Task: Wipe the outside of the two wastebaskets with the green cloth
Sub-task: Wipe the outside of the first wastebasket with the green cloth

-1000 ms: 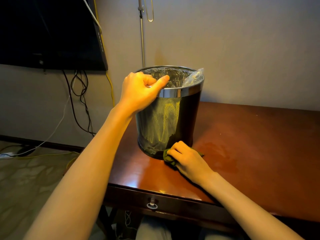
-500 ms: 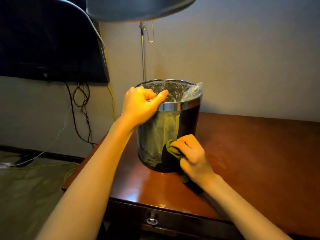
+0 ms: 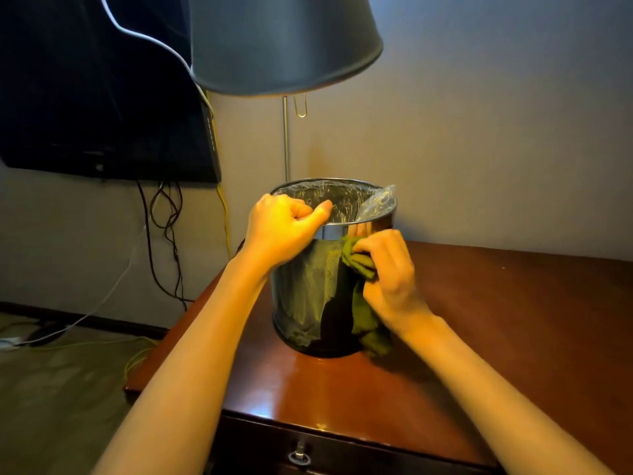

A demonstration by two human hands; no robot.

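Dark wooden worktop [image 3: 496,337] with a drawer below, glossy and likely slick under a light bin. Large lamp shade [image 3: 284,42] hanging close overhead, its thin pole [image 3: 286,138] standing just behind the bin. Wall-mounted screen [image 3: 102,97] to the left, cables trailing below it to the floor.

Black wastebasket [image 3: 308,296] upright near the worktop's left front corner, chrome band at the rim, clear liner bag [image 3: 373,205] inside. Only one of the two wastebaskets in view.

Left hand [image 3: 281,229] hooked over the rim, fingers curled shut on it, steadying. Right hand [image 3: 390,272] high on the bin's near-right side, fingers closed on the green cloth [image 3: 359,265], pressing it just under the chrome band; the loose tail hanging down to the worktop.

Probable risks:
- Hard sideways push, weak rim hold: bin sliding toward the nearby edge or tipping.
- Trailing tail dragging on the worktop, bunching, leaving patches unwiped.
- Knuckles catching the liner and pulling it off the rim.
- Backward shove knocking the lamp pole.
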